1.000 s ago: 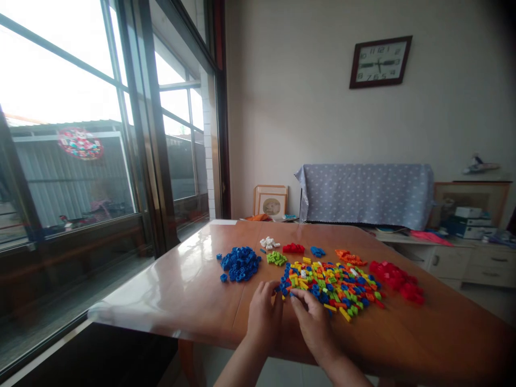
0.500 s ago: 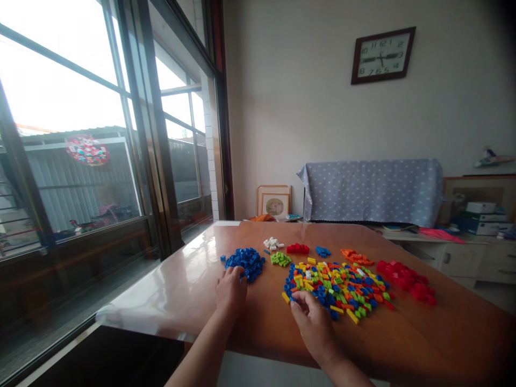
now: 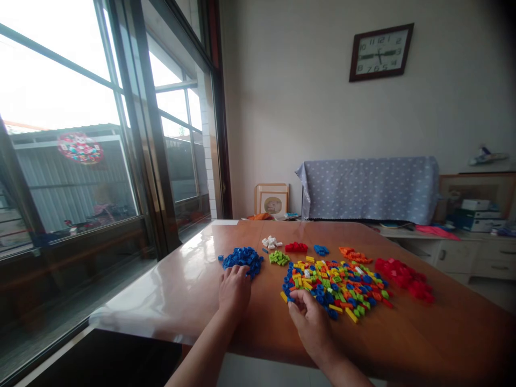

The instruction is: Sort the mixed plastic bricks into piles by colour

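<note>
A brown wooden table [image 3: 423, 333] carries small toy bricks. My left hand [image 3: 234, 289] rests palm down at the near edge of a pile of blue bricks [image 3: 242, 258], its fingers curled and touching the pile. My right hand [image 3: 309, 318] is at the near left edge of a large mixed-colour heap [image 3: 336, 285], fingers pinched together on something too small to make out. Small sorted groups lie behind: white [image 3: 270, 242], green [image 3: 278, 258], red [image 3: 295, 247], blue [image 3: 321, 250], orange [image 3: 352, 254]. A bigger red pile [image 3: 403, 277] lies at the right.
Tall glass windows [image 3: 80, 134] run along the left beside the table. A cloth-covered piece of furniture [image 3: 366, 185] and a framed picture [image 3: 272, 201] stand at the far wall, under a wall clock [image 3: 381, 52]. A low white cabinet [image 3: 463, 252] with boxes is at the right.
My left hand has moved from the mixed heap leftward to the blue pile and stays there. My right hand has stayed at the heap's near left edge.
</note>
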The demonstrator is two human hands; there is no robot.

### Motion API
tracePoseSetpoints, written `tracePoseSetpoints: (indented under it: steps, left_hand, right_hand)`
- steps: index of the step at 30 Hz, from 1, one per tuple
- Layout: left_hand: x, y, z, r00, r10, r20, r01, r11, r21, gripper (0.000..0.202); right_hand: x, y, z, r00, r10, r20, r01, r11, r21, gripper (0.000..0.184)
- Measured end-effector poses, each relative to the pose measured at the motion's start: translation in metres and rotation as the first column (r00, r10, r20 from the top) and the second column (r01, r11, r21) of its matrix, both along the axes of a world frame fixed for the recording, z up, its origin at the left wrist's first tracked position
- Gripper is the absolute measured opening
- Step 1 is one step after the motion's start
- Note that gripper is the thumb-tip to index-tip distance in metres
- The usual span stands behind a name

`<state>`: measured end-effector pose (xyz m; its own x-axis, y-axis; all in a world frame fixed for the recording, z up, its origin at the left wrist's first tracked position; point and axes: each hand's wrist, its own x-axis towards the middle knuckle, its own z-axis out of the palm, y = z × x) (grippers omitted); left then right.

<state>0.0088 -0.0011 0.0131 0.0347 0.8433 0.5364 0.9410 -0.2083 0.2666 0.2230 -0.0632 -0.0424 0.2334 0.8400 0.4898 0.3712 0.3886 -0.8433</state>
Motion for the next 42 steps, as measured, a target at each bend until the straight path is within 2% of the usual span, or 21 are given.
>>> tracePoseSetpoints:
  steps: [3,5,7,10,16,23,27,32,36,38,42]
  left_hand:
    - [0.025,-0.023,0.003,0.973,-0.223,0.054,0.222,0.975,0.025,0.025]
    - [0.042,-0.036,0.004,0.913,-0.383,0.139,0.385,0.923,0.018,0.025]
    - [0.056,-0.044,0.005,0.847,-0.473,0.240,0.490,0.872,-0.009,0.024]
    - [0.067,-0.047,0.004,0.789,-0.481,0.382,0.547,0.834,-0.079,0.020]
    - [0.066,-0.039,-0.005,0.737,-0.383,0.557,0.582,0.778,-0.235,0.023]
    - [0.069,-0.035,-0.006,0.726,-0.196,0.660,0.530,0.770,-0.355,0.022]
    - [0.067,-0.032,-0.007,0.732,-0.178,0.657,0.521,0.768,-0.372,0.019]
    - [0.046,-0.015,-0.009,0.829,-0.238,0.506,0.392,0.892,-0.223,0.018]
    - [0.013,0.007,-0.002,0.920,-0.188,0.344,0.241,0.964,-0.116,0.018]
    - [-0.002,0.019,0.003,0.955,-0.125,0.269,0.150,0.986,-0.076,0.017]
    - [-0.023,0.039,0.012,0.979,-0.013,0.205,0.033,0.995,-0.097,0.020]
  right_hand:
    - [0.000,-0.001,0.001,1.000,0.015,-0.011,-0.015,1.000,-0.006,0.030]
    - [0.000,-0.003,0.003,1.000,0.026,0.000,-0.026,0.999,-0.034,0.030]
    - [-0.001,-0.005,0.006,0.999,0.038,0.013,-0.037,0.997,-0.062,0.030]
    - [-0.002,-0.008,0.009,0.998,0.054,0.015,-0.053,0.996,-0.075,0.031]
    - [-0.004,-0.010,0.010,0.999,0.024,0.045,-0.020,0.996,-0.084,0.033]
    - [-0.005,-0.012,0.011,0.992,0.053,0.114,-0.044,0.996,-0.079,0.036]
    - [-0.006,-0.012,0.009,0.986,0.021,0.165,-0.011,0.998,-0.060,0.038]
    - [-0.007,-0.009,0.002,0.976,-0.046,0.214,0.048,0.999,-0.005,0.041]
    - [-0.007,-0.008,0.000,0.966,-0.072,0.250,0.075,0.997,-0.002,0.039]
    - [-0.008,-0.008,0.001,0.963,-0.079,0.256,0.081,0.997,0.002,0.038]
    - [-0.009,-0.010,0.003,0.964,-0.070,0.255,0.072,0.997,0.003,0.036]
